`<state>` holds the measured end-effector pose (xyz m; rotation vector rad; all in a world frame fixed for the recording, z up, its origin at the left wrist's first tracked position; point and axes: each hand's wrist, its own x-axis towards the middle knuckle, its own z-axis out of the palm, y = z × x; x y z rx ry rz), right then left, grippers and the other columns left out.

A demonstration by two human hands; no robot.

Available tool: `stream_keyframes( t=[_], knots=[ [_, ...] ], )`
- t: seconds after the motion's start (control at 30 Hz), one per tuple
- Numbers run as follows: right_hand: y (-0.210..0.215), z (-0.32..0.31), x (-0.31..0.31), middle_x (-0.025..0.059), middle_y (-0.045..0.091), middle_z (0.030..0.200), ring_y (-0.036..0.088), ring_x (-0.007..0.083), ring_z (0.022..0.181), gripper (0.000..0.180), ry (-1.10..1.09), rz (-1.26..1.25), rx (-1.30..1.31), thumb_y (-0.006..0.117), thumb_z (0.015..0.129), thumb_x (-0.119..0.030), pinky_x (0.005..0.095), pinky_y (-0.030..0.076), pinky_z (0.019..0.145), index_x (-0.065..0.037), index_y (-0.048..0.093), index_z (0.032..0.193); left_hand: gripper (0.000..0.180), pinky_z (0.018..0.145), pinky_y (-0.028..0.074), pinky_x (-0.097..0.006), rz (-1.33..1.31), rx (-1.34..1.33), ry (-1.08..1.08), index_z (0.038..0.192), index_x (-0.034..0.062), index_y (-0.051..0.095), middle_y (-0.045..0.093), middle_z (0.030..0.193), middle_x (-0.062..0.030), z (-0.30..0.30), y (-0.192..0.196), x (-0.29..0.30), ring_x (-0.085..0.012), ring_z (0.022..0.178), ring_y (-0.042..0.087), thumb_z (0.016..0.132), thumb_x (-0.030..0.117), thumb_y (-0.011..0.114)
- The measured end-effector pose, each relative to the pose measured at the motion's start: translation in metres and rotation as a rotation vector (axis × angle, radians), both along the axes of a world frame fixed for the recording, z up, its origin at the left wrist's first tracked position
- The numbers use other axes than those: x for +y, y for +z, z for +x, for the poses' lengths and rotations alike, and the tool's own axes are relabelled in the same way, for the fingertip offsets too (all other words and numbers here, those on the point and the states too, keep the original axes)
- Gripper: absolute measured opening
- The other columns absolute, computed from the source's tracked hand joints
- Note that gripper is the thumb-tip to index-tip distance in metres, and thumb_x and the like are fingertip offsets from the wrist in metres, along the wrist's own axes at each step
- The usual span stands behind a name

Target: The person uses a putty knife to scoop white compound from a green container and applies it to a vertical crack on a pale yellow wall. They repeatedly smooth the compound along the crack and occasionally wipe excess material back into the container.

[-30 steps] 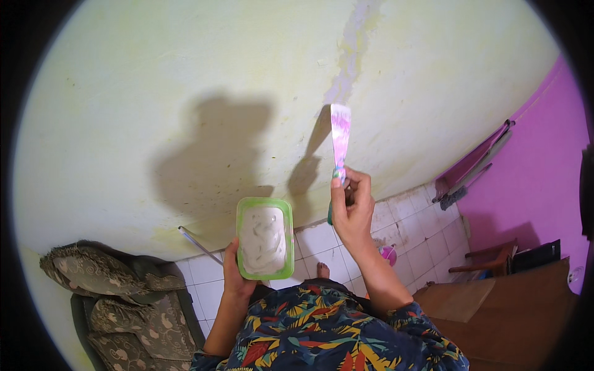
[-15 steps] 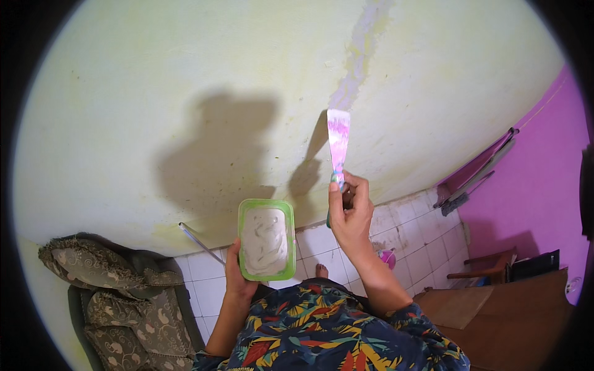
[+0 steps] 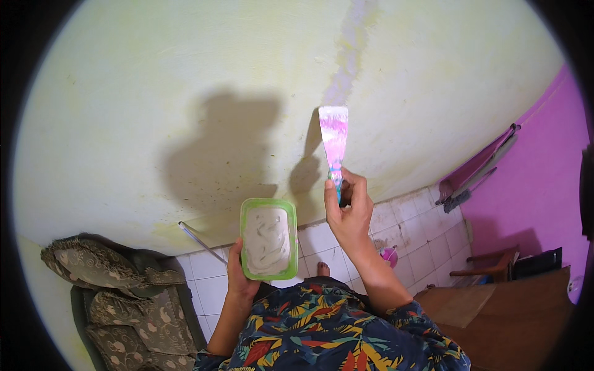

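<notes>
Little has moved: right hand (image 3: 348, 213) fingers stay clamped on the putty knife (image 3: 333, 139), blade above them at the wall (image 3: 185, 93). Left hand (image 3: 241, 278) grips the green tub (image 3: 268, 240). Better to press the blade flat, evenly.

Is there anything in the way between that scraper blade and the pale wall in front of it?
Nothing visible. The right hand holds the putty knife upright with its blade against or just off the yellow wall. The green tub of paste in the left hand sits lower, to the side.
</notes>
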<state>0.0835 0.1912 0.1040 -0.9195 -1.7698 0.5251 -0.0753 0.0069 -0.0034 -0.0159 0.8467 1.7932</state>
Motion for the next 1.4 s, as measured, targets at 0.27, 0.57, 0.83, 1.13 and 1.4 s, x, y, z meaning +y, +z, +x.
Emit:
stream_keyframes(
  t=[0.27, 0.57, 0.83, 1.13, 1.4],
  knots=[
    [-0.04, 0.005, 0.002, 0.0103, 0.062, 0.072, 0.056, 0.0178, 0.057, 0.031, 0.058, -0.088, -0.025, 0.075, 0.098, -0.016, 0.0326, 0.047, 0.053, 0.002, 0.061, 0.12, 0.053, 0.11, 0.051, -0.044, 0.014, -0.039, -0.002, 0.142, -0.0002, 0.057, 0.067, 0.138, -0.0143, 0.004, 0.01, 0.004, -0.0284, 0.126, 0.065, 0.109, 0.041, 0.049],
    [-0.067, 0.013, 0.082, 0.0212, 0.066, 0.102, 0.067, 0.0379, 0.079, 0.034, 0.056, 0.345, -0.117, 0.067, 0.101, -0.008, 0.0434, 0.055, 0.067, 0.001, 0.055, 0.131, 0.055, 0.112, 0.05, -0.045, 0.007, -0.05, 0.012, 0.145, -0.0002, 0.055, 0.065, 0.142, -0.0153, 0.003, 0.001, -0.001, -0.0295, 0.129, 0.064, 0.109, 0.041, 0.049],
    [-0.089, 0.028, 0.138, 0.0213, 0.061, 0.112, 0.065, 0.035, 0.09, 0.037, 0.036, 0.418, -0.167, 0.066, 0.103, -0.007, 0.0406, 0.055, 0.075, -0.004, 0.052, 0.138, 0.056, 0.113, 0.049, -0.045, 0.002, -0.037, 0.042, 0.146, -0.0004, 0.053, 0.064, 0.143, -0.0156, 0.008, 0.008, -0.002, -0.03, 0.13, 0.063, 0.109, 0.041, 0.048],
    [-0.061, 0.01, 0.119, 0.0202, 0.059, 0.112, 0.062, 0.0319, 0.097, 0.035, 0.096, 0.38, -0.046, 0.065, 0.103, -0.006, 0.0391, 0.054, 0.081, 0.0, 0.055, 0.136, 0.057, 0.113, 0.049, -0.044, 0.022, -0.039, 0.023, 0.146, -0.001, 0.053, 0.063, 0.143, -0.016, 0.014, 0.007, 0.0, -0.0303, 0.131, 0.062, 0.108, 0.042, 0.05],
    [-0.099, 0.029, 0.088, 0.017, 0.059, 0.11, 0.064, 0.0239, 0.089, 0.031, 0.07, 0.262, -0.094, 0.064, 0.105, -0.007, 0.0344, 0.054, 0.075, 0.003, 0.053, 0.132, 0.057, 0.113, 0.049, -0.043, 0.012, -0.031, 0.037, 0.146, -0.0007, 0.054, 0.063, 0.143, -0.0157, 0.013, 0.007, 0.005, -0.0294, 0.13, 0.062, 0.108, 0.042, 0.051]
  ],
)
